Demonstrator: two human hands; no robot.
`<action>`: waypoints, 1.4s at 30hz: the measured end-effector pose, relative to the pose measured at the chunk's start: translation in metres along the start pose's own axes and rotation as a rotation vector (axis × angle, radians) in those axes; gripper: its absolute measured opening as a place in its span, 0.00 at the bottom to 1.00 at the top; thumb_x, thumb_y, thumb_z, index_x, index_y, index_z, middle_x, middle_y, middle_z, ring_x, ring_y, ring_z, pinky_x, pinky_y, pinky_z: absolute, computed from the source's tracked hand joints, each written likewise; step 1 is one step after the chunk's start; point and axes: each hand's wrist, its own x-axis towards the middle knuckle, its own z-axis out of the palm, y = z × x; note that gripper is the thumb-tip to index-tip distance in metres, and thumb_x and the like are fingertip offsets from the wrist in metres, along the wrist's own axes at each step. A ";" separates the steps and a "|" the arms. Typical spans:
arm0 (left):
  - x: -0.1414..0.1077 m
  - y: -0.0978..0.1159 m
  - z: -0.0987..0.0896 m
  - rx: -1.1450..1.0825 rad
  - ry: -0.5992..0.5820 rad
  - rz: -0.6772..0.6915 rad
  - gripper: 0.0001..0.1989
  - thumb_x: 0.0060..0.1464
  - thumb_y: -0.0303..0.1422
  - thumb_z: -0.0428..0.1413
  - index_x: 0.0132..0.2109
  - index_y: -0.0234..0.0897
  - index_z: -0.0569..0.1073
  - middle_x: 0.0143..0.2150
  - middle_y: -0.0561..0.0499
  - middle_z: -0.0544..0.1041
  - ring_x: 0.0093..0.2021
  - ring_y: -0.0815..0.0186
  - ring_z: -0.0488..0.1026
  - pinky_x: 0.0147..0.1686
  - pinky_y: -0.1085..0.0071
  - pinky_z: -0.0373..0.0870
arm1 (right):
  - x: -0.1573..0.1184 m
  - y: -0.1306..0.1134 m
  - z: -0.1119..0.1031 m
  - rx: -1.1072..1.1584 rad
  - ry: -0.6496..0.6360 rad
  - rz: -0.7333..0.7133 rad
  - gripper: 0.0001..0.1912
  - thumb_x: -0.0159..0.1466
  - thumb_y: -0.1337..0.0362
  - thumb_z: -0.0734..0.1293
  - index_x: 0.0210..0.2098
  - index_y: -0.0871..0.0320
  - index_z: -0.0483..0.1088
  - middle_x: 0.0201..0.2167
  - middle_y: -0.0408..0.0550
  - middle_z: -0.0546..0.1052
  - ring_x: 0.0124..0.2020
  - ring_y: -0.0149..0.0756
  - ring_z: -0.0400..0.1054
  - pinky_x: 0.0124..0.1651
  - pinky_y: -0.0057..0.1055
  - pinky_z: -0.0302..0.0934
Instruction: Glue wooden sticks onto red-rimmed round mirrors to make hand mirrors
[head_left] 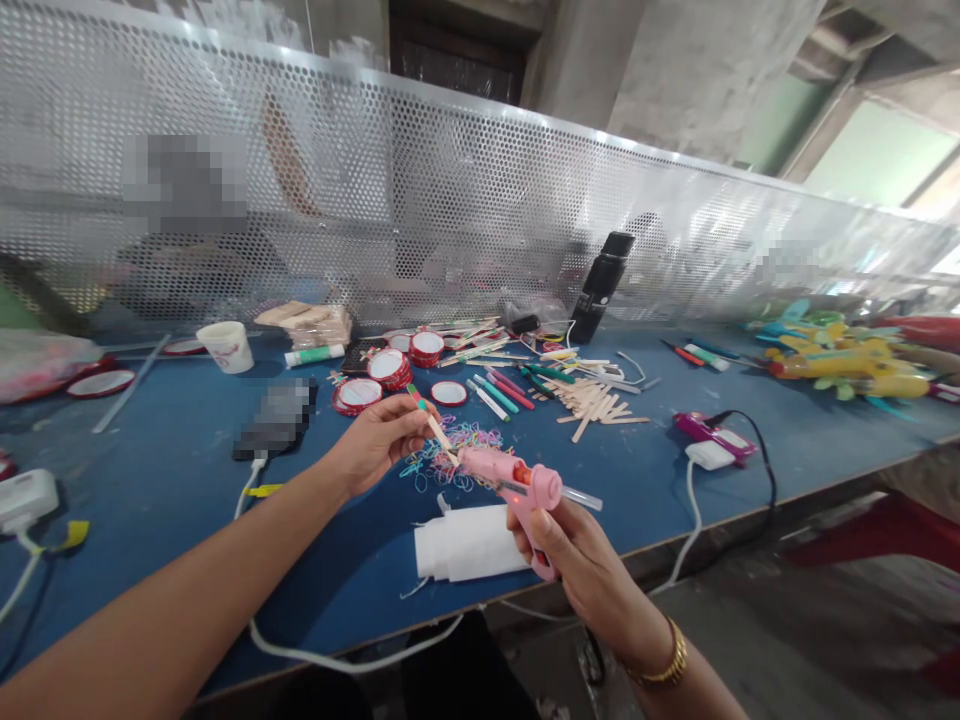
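My left hand (382, 440) pinches a flat wooden stick (439, 431) with a green and red painted end. In my right hand (559, 540) is a pink glue gun (499, 470), its handle wrapped by my fingers and its nozzle pointing left. The nozzle tip meets or nearly meets the lower end of the stick. Below both lies a loose pile of coloured rubber bands (469, 440). A roll of white cloth (469, 543) rests near the table's front edge, partly behind my right hand.
Plain sticks (592, 400), markers (491, 395), red-rimmed discs (388, 366), a paper cup (226, 347) and a phone (276, 418) lie on the blue table (337, 570). A black bottle (602, 287) leans by the perforated metal screen (480, 190). White cables cross the front edge.
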 end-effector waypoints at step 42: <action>0.001 -0.002 -0.003 0.001 -0.014 0.008 0.09 0.47 0.29 0.66 0.38 0.34 0.79 0.32 0.51 0.78 0.29 0.74 0.75 0.28 0.83 0.74 | -0.001 0.000 0.001 0.032 0.007 0.023 0.24 0.68 0.45 0.58 0.36 0.61 0.69 0.27 0.44 0.66 0.26 0.26 0.58 0.27 0.24 0.54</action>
